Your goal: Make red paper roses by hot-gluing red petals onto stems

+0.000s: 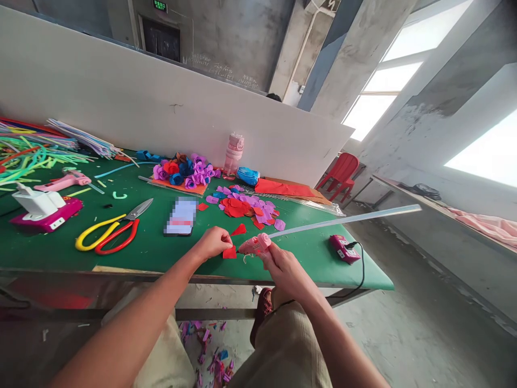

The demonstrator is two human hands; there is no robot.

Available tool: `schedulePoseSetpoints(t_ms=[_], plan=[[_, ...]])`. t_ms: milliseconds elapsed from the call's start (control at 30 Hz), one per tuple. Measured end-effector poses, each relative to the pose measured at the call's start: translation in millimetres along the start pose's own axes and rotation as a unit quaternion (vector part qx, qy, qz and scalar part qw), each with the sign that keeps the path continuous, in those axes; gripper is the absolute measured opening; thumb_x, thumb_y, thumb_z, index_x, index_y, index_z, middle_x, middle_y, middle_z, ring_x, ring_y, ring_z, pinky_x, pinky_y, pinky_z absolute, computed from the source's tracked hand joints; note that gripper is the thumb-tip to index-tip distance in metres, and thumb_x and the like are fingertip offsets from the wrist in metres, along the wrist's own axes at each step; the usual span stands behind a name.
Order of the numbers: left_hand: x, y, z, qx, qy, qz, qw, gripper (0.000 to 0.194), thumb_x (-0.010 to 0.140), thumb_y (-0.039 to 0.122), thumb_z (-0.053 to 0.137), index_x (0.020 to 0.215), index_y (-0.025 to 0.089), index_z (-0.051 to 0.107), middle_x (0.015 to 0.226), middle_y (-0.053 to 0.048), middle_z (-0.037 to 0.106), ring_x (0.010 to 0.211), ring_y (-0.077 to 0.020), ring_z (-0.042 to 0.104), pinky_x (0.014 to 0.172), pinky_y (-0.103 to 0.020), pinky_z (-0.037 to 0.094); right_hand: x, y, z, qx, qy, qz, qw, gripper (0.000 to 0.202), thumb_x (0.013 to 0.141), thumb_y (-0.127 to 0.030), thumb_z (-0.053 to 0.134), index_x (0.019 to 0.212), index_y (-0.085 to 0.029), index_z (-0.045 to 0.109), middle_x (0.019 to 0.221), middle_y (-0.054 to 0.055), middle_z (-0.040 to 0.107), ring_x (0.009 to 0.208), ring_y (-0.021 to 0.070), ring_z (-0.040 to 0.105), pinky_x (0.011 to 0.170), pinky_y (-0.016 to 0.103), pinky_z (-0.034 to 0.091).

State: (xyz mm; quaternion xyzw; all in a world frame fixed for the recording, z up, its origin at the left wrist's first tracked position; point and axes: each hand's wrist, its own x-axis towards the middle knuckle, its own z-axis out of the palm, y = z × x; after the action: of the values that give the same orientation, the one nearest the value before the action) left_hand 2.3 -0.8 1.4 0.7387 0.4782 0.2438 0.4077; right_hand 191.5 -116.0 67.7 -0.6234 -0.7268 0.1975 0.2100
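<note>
One red paper piece (230, 253), near the green table's (307, 248) front edge: I pinch it in my left hand (214, 242), fingertips together. One pink glue gun (255, 244), nozzle just beside: my right hand (285, 267) wraps it. Beyond: petals (236, 207), phone (180, 216).

Looks forward and down from the person's head, close above the left hand (213, 243) and right hand (285, 267), across the green desk (311, 256) to the partition (121, 86) and far wall (234, 32); tilts sideways, takes in windows (393, 81) at upper right.
</note>
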Motion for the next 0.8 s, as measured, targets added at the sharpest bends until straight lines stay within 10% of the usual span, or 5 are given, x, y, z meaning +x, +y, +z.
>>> schedulePoseSetpoints(t_ms=[800], plan=[[0, 1, 0.0, -0.013, -0.008, 0.004, 1.0, 0.016, 0.058, 0.029, 0.062, 0.056, 0.014, 0.065, 0.053, -0.001, 0.062, 0.056, -0.0144, 0.053, 0.049, -0.023, 0.033, 6, -9, 15, 0.0, -0.024, -0.024, 0.999, 0.025, 0.095, -0.035, 0.032, 0.082, -0.02, 0.048, 0.069, 0.002, 0.061, 0.058, 0.015, 0.051, 0.055, 0.023, 0.028]])
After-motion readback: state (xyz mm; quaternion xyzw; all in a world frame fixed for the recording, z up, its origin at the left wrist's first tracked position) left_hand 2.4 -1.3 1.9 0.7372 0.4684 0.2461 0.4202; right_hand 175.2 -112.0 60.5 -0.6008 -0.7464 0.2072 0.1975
